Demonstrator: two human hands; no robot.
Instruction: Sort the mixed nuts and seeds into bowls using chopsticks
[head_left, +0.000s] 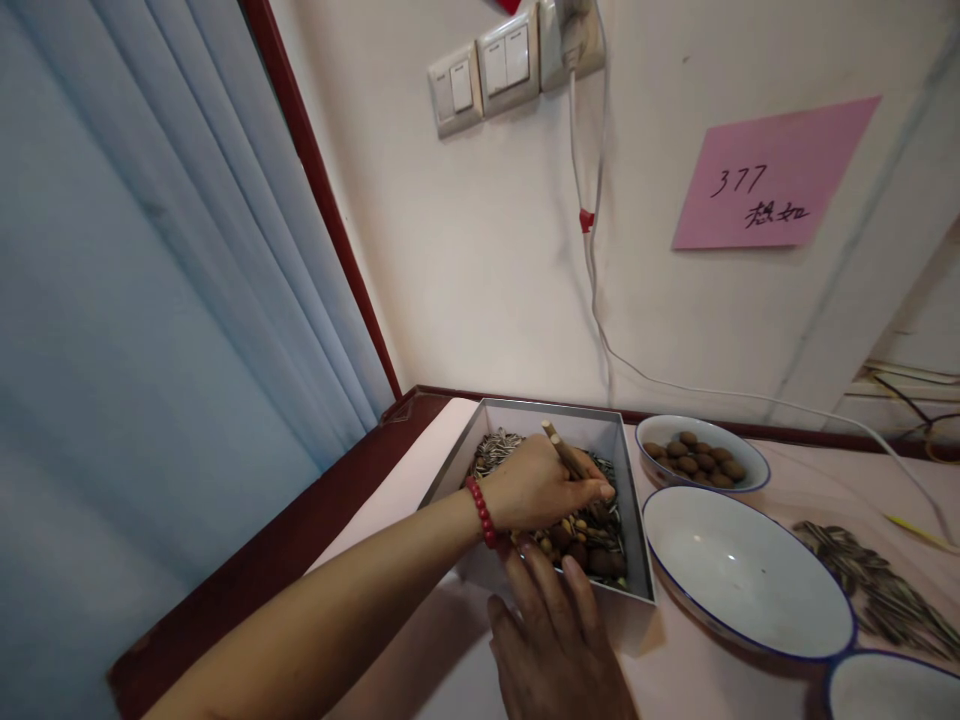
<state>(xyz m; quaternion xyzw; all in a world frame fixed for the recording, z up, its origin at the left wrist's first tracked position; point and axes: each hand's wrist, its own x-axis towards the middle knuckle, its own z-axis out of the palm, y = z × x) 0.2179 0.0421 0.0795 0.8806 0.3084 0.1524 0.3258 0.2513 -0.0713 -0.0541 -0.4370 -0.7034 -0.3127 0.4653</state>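
Note:
My left hand [544, 485], with a red bead bracelet [481, 512] at the wrist, reaches into a grey-white box [637, 560]. Its fingers close round a pair of wooden chopsticks [564, 452], whose blunt ends point up; their tips are hidden. Striped sunflower seeds [498, 452] fill the far left of the box. Brown nuts [600, 562] and small yellow beans [574, 527] lie mixed at the near side. My right hand [559, 640] rests at the front of the box, its spread fingers reaching over the near rim.
Right of the box stand an oval bowl of brown nuts [694, 462], a white blue-rimmed bowl [742, 560] and part of another bowl [892, 685]. Long striped seeds [874, 585] lie beyond. A white cable [697, 387] runs along the wall; a blue curtain [187, 240] hangs left.

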